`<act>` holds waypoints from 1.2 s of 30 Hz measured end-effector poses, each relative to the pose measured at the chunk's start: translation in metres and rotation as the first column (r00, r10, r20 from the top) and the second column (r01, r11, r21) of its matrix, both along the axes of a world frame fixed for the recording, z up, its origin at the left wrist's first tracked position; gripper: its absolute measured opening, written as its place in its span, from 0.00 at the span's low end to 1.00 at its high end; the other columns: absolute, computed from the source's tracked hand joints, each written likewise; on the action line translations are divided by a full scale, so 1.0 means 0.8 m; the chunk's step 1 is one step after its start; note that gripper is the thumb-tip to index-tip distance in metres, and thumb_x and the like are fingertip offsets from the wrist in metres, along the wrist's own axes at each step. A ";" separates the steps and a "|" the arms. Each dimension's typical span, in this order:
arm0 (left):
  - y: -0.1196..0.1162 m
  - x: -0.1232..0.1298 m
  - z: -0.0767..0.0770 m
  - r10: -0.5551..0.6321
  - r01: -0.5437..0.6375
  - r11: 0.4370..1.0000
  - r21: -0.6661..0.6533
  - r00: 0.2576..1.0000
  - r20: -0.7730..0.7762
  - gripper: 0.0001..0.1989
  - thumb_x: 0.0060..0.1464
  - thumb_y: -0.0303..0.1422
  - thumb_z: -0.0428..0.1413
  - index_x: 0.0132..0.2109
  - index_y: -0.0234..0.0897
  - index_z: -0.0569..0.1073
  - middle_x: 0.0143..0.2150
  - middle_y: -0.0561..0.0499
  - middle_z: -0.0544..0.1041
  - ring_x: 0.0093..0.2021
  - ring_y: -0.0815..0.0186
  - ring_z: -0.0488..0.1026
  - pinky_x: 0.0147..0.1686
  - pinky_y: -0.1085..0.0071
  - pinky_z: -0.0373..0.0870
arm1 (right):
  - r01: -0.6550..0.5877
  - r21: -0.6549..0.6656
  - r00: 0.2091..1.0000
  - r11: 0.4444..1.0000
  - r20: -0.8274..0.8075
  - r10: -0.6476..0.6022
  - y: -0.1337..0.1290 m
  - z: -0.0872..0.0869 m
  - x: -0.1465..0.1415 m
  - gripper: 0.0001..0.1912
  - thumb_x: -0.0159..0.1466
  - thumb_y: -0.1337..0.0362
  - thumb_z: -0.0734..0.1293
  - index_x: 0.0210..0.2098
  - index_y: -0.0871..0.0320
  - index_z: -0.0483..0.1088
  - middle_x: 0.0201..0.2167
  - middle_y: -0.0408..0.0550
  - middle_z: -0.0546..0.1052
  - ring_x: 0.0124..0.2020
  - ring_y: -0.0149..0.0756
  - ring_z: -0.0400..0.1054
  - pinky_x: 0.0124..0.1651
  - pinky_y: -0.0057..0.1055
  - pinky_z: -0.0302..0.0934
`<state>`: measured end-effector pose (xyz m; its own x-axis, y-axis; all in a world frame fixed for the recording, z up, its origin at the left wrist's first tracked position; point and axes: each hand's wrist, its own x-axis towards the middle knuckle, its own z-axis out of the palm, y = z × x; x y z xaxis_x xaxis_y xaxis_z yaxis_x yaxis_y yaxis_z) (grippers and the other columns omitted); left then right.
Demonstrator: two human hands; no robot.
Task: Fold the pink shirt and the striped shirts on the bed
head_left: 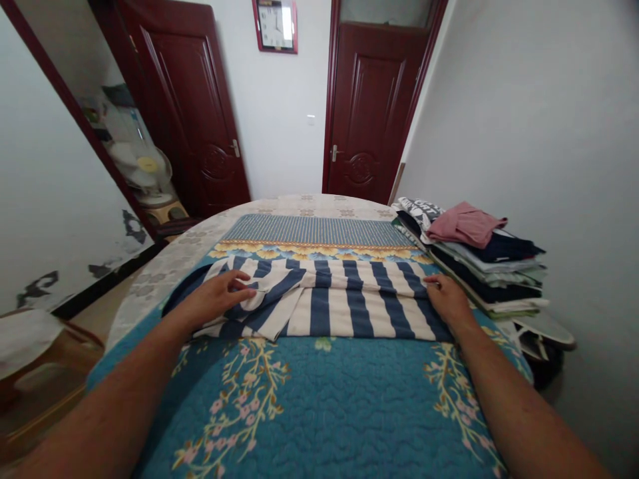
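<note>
A blue-and-white striped shirt (332, 299) lies in a long folded strip across the teal quilted cover (339, 399), its dark collar end on the left. Over that left end is my left hand (219, 296), thumb and forefinger apart, beside a pale rounded patch of the cloth. At the opposite end, my right hand (449, 303) has its fingers curled in and closed on the shirt's edge. Creases run lengthwise through the stripes, and a slanting fold crosses the left part.
A stack of folded clothes (492, 266) with a pink garment (466, 225) on top stands at the right rear. Under the cover is a round table with a patterned cloth (144, 286). A wooden stool (44, 352) is at left, a dark bag (542, 352) at right.
</note>
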<state>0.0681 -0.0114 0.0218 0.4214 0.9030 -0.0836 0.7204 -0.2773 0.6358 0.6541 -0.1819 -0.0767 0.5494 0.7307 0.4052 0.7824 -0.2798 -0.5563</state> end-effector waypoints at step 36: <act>-0.022 0.123 -0.041 -0.374 0.369 0.906 0.208 0.927 -0.019 0.15 0.53 0.36 0.58 0.46 0.46 0.85 0.47 0.44 0.84 0.50 0.49 0.79 0.55 0.55 0.71 | 0.057 0.040 0.993 0.998 0.100 -0.060 -0.001 -0.002 0.005 0.18 0.66 0.62 0.61 0.46 0.60 0.80 0.49 0.59 0.80 0.55 0.47 0.73 0.64 0.40 0.64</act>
